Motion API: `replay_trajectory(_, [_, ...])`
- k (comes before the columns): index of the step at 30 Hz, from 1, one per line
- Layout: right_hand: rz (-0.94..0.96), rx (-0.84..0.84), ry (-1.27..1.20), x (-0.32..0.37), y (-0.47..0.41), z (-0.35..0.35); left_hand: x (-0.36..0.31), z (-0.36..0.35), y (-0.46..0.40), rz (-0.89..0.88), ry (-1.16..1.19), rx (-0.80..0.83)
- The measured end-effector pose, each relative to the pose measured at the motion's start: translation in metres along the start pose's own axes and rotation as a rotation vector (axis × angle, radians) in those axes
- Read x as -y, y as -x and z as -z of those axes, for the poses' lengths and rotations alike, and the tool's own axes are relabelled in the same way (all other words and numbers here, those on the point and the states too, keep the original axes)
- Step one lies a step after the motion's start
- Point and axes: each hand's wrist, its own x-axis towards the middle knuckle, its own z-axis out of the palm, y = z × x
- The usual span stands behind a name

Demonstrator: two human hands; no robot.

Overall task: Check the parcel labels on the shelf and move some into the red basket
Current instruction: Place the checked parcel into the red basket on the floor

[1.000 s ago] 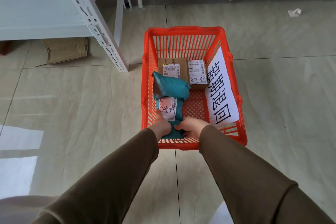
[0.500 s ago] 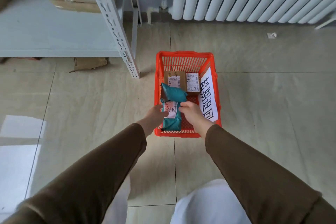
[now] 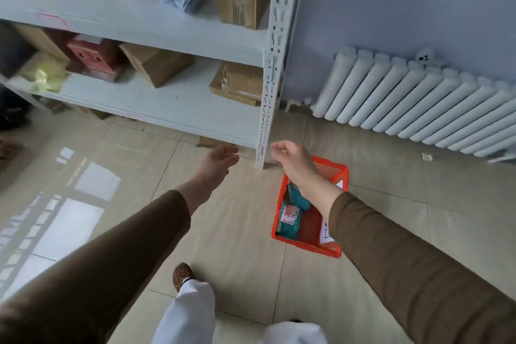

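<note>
Beige floor tiles carry the red plastic basket (image 3: 333, 248) with teal mailer parcels (image 3: 291, 213) beside the white metal shelf (image 3: 173, 107), so my empty left hand (image 3: 219, 160), fingers relaxed, and loosely curled right hand (image 3: 289, 156) reach toward brown cardboard boxes (image 3: 156, 64).

Your left hand (image 3: 217, 160) hangs in the air with fingers relaxed and holding nothing, near the foot of the white shelf (image 3: 173, 105), while your right hand (image 3: 290, 158) is raised with fingers loosely curled, also holding nothing, above the red basket (image 3: 342, 176) on the tiled floor (image 3: 237, 220). In the basket lie teal parcels (image 3: 293, 212), one showing a white label, with a white sign against the right wall. Brown cardboard boxes (image 3: 156, 64) sit on the shelf boards, and a white radiator (image 3: 418, 103) lines the wall to your right.
</note>
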Motion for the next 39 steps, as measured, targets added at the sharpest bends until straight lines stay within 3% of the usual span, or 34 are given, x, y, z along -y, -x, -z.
replay_trajectory(14, [0.301,0.072,-0.066,0.282,-0.03,-0.186,-0.1,0.312,-0.016,-0.292,0.105,-0.198])
replay_trajectory(21, [0.333,0.101,-0.073,0.362,-0.085,-0.257,-0.126,0.411,-0.073,-0.33,0.192,-0.252])
replay_trajectory(39, [0.313,0.192,-0.087,0.56,-0.335,-0.435,-0.213,0.653,-0.301,-0.324,0.188,-0.416])
